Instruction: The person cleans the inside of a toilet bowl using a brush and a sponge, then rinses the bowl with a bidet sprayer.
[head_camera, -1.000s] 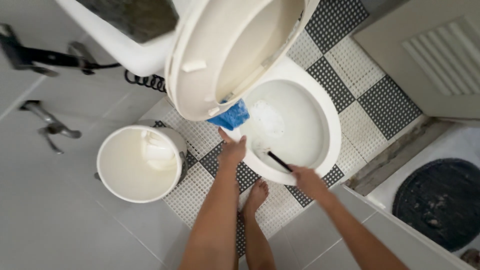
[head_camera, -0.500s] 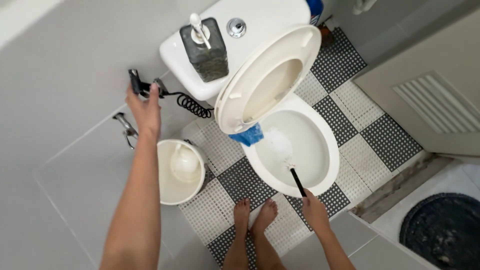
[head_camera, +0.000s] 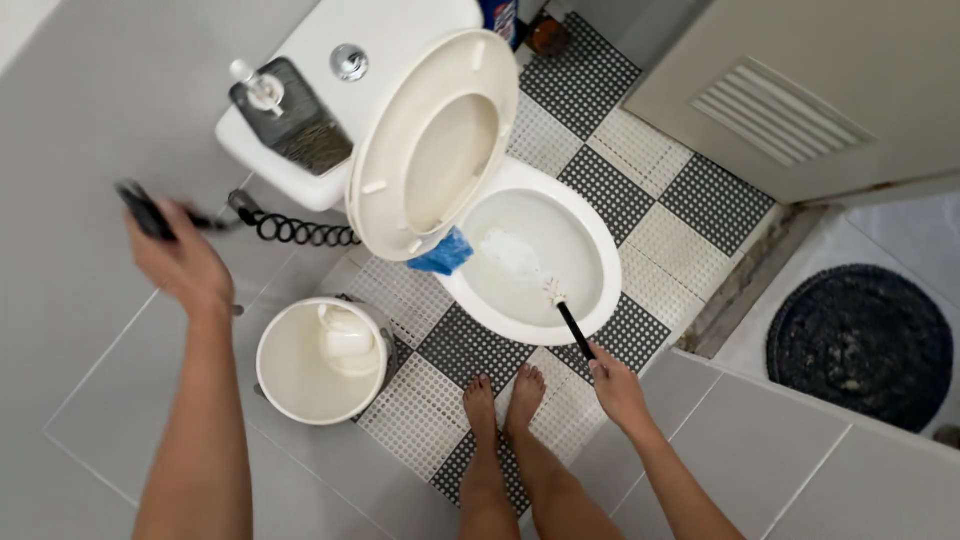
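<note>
**Fingers on a brush handle and a spray head**

My fingers on the right hand (head_camera: 618, 392) are curled tight around the dark handle of the toilet brush (head_camera: 570, 320), low and right of centre in the frame; its pale bristle end rests against the inside of the toilet bowl (head_camera: 600, 235) near the front rim. I judge the brush light and stiff, likely wet near the head, so the dry end of the handle is the place to hold. My left hand (head_camera: 185, 265), at the left edge, is wrapped around the dark spray head (head_camera: 140, 212); I cannot tell how each finger lies, since I see only the back of the hand. Its coiled hose (head_camera: 300, 232) stretches toward the tank (head_camera: 310, 60) and will probably tug back springily. A white bucket (head_camera: 320, 365) stands below, the seat (head_camera: 430, 150) raised upright.
</note>
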